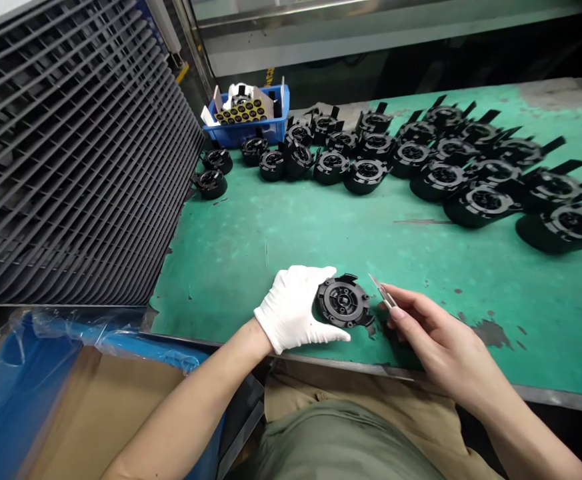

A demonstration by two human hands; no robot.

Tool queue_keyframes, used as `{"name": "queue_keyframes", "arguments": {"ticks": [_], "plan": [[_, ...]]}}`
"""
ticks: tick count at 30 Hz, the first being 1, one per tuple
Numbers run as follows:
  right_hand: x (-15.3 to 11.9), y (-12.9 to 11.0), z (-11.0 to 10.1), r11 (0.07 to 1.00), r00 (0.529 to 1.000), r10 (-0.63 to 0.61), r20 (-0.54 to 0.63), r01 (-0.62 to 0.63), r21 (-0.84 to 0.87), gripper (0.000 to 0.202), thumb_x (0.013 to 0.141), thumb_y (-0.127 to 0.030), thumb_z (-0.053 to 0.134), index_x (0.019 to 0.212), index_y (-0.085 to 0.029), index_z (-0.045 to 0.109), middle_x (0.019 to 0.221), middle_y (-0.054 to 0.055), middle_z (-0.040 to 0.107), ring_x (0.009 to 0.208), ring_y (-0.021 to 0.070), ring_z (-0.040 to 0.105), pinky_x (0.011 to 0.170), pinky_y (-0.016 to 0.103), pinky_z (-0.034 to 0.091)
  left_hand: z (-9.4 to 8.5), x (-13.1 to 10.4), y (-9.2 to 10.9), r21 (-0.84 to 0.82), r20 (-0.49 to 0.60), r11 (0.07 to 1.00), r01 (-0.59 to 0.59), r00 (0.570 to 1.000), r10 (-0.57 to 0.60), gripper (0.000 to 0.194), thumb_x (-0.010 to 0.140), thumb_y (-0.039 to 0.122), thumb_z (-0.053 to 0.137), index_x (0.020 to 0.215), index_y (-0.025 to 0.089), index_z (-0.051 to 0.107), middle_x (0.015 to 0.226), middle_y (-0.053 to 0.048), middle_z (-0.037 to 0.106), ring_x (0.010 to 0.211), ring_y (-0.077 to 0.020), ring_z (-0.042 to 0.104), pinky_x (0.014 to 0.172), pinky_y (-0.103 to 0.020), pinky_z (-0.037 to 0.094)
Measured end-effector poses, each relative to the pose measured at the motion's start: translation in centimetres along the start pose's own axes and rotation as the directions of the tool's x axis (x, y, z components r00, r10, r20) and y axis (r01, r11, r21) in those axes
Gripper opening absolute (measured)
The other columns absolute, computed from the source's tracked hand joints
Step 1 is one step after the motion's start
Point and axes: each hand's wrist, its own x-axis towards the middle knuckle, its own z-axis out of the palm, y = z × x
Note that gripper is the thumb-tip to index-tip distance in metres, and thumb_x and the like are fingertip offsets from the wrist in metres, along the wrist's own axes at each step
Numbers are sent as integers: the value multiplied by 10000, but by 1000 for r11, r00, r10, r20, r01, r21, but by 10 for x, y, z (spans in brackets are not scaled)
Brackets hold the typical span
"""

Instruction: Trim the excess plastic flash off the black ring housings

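Note:
A round black plastic part (343, 301) with a ringed centre and tabs at its rim is near the front edge of the green mat. Around its left side wraps my left hand (301, 308), in a white glove, with thumb and fingers on either side of it. My bare right hand (433, 330) pinches a slim metal knife (385, 295) between thumb and fingers. The knife's pointed blade is directed up and left, just right of the black part and apart from it.
Several similar black parts (365, 175) stand across the mat's (281, 233) back and right. A blue bin (265, 133) with labels is behind them. Stacked black grids (71, 160) rise at left, above a plastic-lined blue crate (171, 353).

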Motion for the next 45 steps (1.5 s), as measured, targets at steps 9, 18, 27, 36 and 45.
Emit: {"name": "queue_keyframes", "arguments": {"ticks": [9,18,27,36,45], "plan": [[-8,-1,0,999,996,-35,-82,32,-36,832,1121,-1003,661,1519,-321,925,1003,66,870,829,274,785,804,416,702,-6,6,4,50,73,996,71,995,-74,1330,713,998,1142,1723,200,811,1555,-243,919,1484,-539,888,1309,-705,733],[-13,-21,14,973,973,-232,2,232,14,715,1151,-949,723,1338,-298,956,873,22,775,687,208,663,691,356,626,-15,9,12,-63,70,992,106,992,-101,1116,660,920,1212,1543,300,926,1345,-125,972,1180,-414,935,1134,-563,773],[-2,-19,7,965,957,-259,-127,253,-62,420,1225,-670,728,1320,-313,928,1119,75,944,908,278,880,860,413,735,-9,3,8,-221,98,971,87,993,-67,837,691,790,1265,1254,236,985,929,-27,919,831,-242,853,878,-372,718],[1,-11,-13,985,967,-172,-187,162,-67,586,1234,-817,618,1332,-340,943,1353,115,975,1129,342,935,1053,491,770,-1,-10,4,-210,-228,972,-102,972,53,1143,755,1022,1096,1539,210,913,1321,-186,931,1172,-365,916,1062,-530,810],[-2,-12,-5,989,988,-147,-52,148,13,764,1205,-901,630,1604,-308,902,1241,119,949,1010,280,889,924,405,755,0,-4,8,-136,51,989,-52,997,60,947,951,880,1063,1661,285,866,1378,-153,901,1321,-368,867,1182,-555,794]]}}
